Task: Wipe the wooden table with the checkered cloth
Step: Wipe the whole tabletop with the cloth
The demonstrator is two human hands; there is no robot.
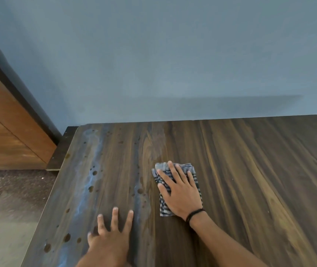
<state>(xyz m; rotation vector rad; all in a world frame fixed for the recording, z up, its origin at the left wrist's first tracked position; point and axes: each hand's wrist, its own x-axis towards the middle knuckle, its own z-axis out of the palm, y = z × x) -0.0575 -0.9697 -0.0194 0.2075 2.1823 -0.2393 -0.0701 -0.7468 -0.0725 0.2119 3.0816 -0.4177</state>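
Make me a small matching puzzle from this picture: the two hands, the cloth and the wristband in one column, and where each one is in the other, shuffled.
Things:
1. left hand
2. right hand
3. checkered cloth
4. black wristband

Places:
A. around the right wrist
B. spread flat on the bare wooden table
C. pressing down on the cloth
D. lying under a palm

Pairs: 1-B, 2-C, 3-D, 4-A.

folded blue-white checkered cloth (177, 186) flat on dark, water-spotted wooden table (250, 170)
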